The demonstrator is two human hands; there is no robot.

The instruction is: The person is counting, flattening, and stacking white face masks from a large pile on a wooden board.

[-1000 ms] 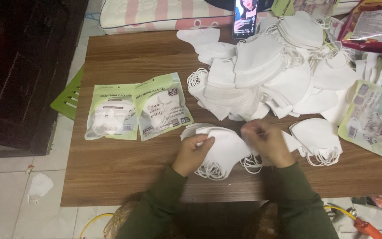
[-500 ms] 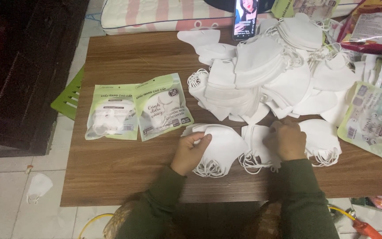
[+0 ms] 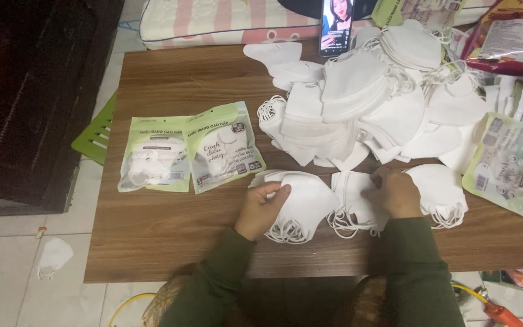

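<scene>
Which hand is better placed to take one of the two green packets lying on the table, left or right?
Probably the left. The left hand rests on a stack of white masks right beside the green packets. The right hand lies on another mask stack, farther away, and would have to cross over.

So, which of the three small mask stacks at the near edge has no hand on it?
The rightmost stack. The left hand grips the left stack, the right hand rests on the middle one.

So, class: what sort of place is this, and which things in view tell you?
Probably a home used for piecework: a low wooden table on a tiled floor, a striped mattress behind it, and a heap of white face masks beside sealed packets.
</scene>
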